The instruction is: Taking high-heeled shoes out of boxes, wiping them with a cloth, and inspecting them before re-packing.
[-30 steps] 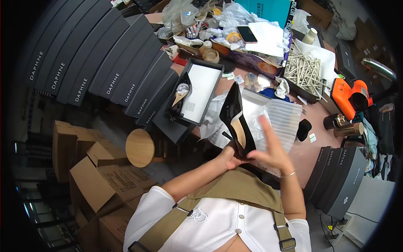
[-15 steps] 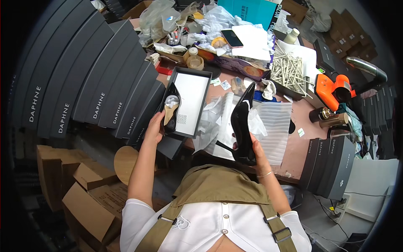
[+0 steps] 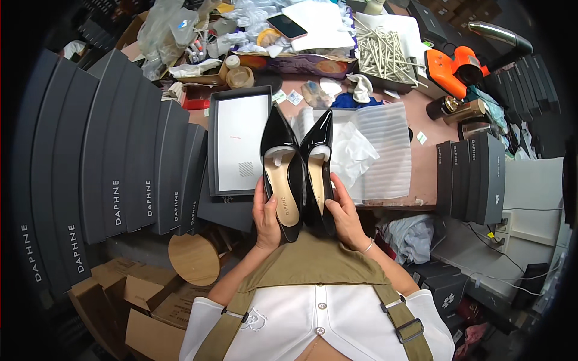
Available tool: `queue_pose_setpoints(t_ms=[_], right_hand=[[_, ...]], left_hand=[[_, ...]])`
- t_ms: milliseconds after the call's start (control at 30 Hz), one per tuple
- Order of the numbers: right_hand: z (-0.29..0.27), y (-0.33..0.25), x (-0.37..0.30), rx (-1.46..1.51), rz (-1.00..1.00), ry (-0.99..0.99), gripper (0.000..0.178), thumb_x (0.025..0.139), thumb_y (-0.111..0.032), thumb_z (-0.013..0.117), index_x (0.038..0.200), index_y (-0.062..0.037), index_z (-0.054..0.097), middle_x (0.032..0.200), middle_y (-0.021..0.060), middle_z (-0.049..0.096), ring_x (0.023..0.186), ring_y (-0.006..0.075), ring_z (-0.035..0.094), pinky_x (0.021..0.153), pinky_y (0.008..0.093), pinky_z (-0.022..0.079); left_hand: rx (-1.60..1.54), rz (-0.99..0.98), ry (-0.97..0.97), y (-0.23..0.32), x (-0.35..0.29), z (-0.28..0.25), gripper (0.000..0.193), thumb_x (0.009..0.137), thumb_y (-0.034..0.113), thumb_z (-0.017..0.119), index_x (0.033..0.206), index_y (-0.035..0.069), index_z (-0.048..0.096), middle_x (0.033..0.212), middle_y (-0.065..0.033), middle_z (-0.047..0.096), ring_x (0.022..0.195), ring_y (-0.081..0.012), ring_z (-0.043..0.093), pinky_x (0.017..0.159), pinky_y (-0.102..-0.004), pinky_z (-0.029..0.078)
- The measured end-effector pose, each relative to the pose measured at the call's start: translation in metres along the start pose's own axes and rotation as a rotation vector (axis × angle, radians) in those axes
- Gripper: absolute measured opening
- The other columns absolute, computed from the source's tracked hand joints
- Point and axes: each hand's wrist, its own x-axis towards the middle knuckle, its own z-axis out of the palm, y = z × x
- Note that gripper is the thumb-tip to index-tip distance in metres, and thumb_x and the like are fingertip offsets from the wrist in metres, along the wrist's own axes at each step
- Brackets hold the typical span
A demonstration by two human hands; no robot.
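Two black patent pointed-toe shoes are held side by side in front of my body, toes pointing away. My left hand (image 3: 267,218) is closed around the back of the left shoe (image 3: 279,133), its thumb on the beige insole. My right hand (image 3: 345,212) grips the heel end of the right shoe (image 3: 317,133) the same way. White stuffing shows inside both toes. Just beyond to the left lies a dark shoebox part with a white inside (image 3: 241,129). Crumpled white tissue paper (image 3: 352,150) and a ribbed white foam sheet (image 3: 388,147) lie to the right.
Tall stacks of dark shoeboxes (image 3: 105,156) stand at the left, with a shorter stack (image 3: 472,180) at the right. A phone (image 3: 287,27), a tray of white sticks (image 3: 388,51) and an orange tool (image 3: 454,69) sit at the back. Below left are a round stool (image 3: 194,260) and cardboard boxes (image 3: 153,313).
Both shoes have come together in front of me. The left one moved right, away from the box; the right one turned from its side to show its insole. My view has shifted.
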Motion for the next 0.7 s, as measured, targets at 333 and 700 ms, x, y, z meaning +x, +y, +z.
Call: queue_pose_setpoints(t_ms=[333,700], right_hand=[[-0.024,0.000,-0.014,0.132,0.001,0.109,0.058,0.089,0.000,0.043,0.145,-0.0005,0.029,0.121,0.0096,0.056,0.105,0.0096,0.055,0.093,0.0225,0.040],[-0.094,-0.017,-0.048,0.874,0.314,-0.150,0.043,0.092,-0.015,0.058,0.131,-0.0007,0.047,0.113,0.0174,0.061,0.082,0.0205,0.065,0.071,0.0288,0.057]], left_hand=[[-0.016,-0.136,-0.075,-0.009,-0.001,0.004,0.057,0.090,0.015,0.042,0.141,-0.005,0.028,0.133,-0.0156,0.046,0.118,-0.0195,0.048,0.100,-0.0295,0.037],[-0.823,-0.882,-0.439,-0.021,-0.002,0.031,0.052,0.090,0.026,0.039,0.134,-0.002,0.042,0.115,-0.0249,0.057,0.074,-0.0231,0.057,0.084,-0.0400,0.046]])
